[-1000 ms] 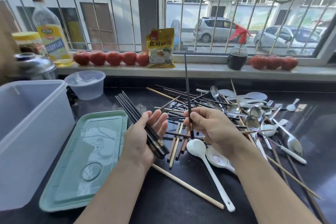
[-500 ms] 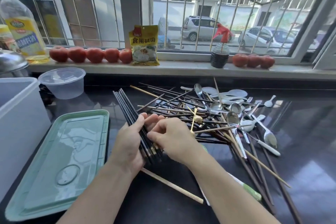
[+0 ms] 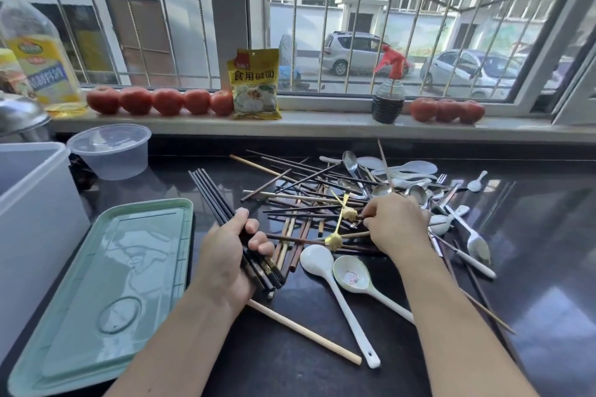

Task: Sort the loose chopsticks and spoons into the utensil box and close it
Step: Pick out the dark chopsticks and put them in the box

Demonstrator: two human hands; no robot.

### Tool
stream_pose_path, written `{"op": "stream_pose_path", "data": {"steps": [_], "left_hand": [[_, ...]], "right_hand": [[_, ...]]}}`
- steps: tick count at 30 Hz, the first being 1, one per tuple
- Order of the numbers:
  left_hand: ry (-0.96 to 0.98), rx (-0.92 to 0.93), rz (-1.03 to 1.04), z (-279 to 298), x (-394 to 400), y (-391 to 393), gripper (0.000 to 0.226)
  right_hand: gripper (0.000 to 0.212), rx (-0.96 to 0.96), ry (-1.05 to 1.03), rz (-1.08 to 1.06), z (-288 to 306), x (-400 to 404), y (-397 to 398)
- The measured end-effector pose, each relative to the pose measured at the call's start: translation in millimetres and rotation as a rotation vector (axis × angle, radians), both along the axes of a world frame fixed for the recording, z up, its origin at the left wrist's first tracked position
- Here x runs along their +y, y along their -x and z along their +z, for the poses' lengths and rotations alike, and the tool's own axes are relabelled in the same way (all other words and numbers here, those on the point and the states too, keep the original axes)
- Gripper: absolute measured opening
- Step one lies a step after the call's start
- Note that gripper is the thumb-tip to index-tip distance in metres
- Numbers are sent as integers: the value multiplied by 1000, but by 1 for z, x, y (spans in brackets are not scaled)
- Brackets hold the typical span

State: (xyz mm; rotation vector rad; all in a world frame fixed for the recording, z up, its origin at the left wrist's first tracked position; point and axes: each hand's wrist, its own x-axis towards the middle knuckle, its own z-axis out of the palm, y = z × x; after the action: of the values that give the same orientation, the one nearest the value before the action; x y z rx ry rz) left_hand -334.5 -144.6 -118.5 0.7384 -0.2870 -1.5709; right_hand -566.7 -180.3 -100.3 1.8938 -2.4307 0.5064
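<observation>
My left hand (image 3: 230, 255) grips a bundle of black chopsticks (image 3: 211, 192) that slants up and to the left over the dark counter. My right hand (image 3: 395, 224) is down in the heap of loose chopsticks and spoons (image 3: 325, 200), its fingertips pinching the end of a dark chopstick (image 3: 362, 217) in the pile. Two white ceramic spoons (image 3: 322, 263) lie just in front of the heap. The translucent white utensil box (image 3: 35, 203) stands open at the far left, with its green lid (image 3: 106, 284) flat on the counter beside it.
A clear plastic tub (image 3: 111, 150) sits behind the lid. On the window sill stand tomatoes (image 3: 161, 101), a yellow packet (image 3: 254, 84), a dark spray bottle (image 3: 388, 97) and an oil bottle (image 3: 35, 51). A pale long chopstick (image 3: 303, 332) lies near the front.
My right hand laid the black chopstick into the bundle held by my left hand, then moved right into the heap and took hold of another chopstick. My left fingers closed round the bundle.
</observation>
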Motion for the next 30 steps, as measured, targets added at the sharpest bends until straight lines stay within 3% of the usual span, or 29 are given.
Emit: {"op": "stream_pose_path", "data": {"steps": [3,6,9,13,17,19,23,27,30], "left_hand": [[-6,-10,-4,0,-1,-2,16],[0,-28,1,4,2,0,14],[7,-36,29,10,8,2,10],[-2,-60,75,17,13,4,23],[9,6,75,14,9,5,22],[21,41,92,12,5,5,23],[-21,54,130,13,7,3,23],[-65,0,170,11,4,0,23],[-92,-4,174,9,3,0,24]], "right_hand": [[11,-75,29,65,3,3,8],[10,-381,147,197,18,10,8],[7,-558,226,315,34,20,2],[13,-769,209,426,41,28,-14],[17,-938,206,498,27,34,-60],[17,-861,214,529,12,42,-87],[18,-470,160,604,-9,56,-119],[19,-482,146,709,-2,43,-103],[23,-335,285,421,8,18,-61]]}}
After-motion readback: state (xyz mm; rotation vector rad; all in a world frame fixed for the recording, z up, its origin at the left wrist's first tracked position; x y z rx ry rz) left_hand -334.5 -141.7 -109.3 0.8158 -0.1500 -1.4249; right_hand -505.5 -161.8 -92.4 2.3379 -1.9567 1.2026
